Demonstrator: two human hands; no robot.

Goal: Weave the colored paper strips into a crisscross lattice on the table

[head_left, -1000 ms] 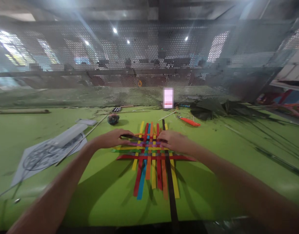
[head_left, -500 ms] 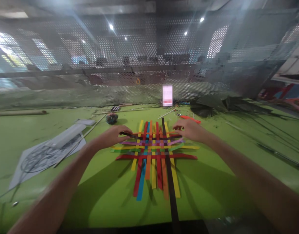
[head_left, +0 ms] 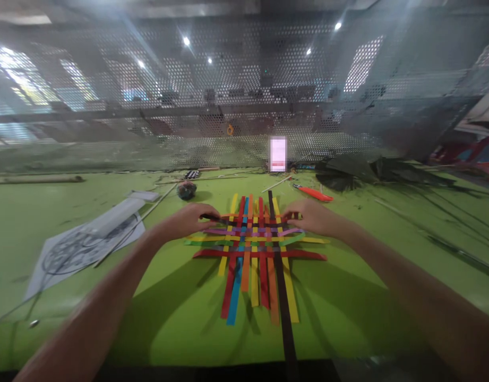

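A lattice of woven coloured strips [head_left: 254, 240] lies flat on the green table in front of me. Red, blue, orange and yellow strips run lengthwise, along with a long dark strip [head_left: 285, 302] that reaches past the near table edge. Red, green, yellow and purple strips cross them. At the far left of the weave, my left hand [head_left: 188, 219] is closed on the end of a black cross strip [head_left: 209, 217]. My right hand [head_left: 310, 216] has its fingers bent and pinched at the right end of that strip, partly hiding it.
Paper sheets with a dark drawing [head_left: 85, 246] lie left, a thin stick [head_left: 160, 200] across them. Behind the weave are a dark ball [head_left: 186, 190] and an orange-handled tool [head_left: 316, 193]. Dark leaves [head_left: 359, 172] lie back right, before a perforated screen [head_left: 244, 122].
The view has shifted slightly, moving everything a little to the right. My right hand's fingers have come down and in onto the strip's right end; my left hand keeps its grip.
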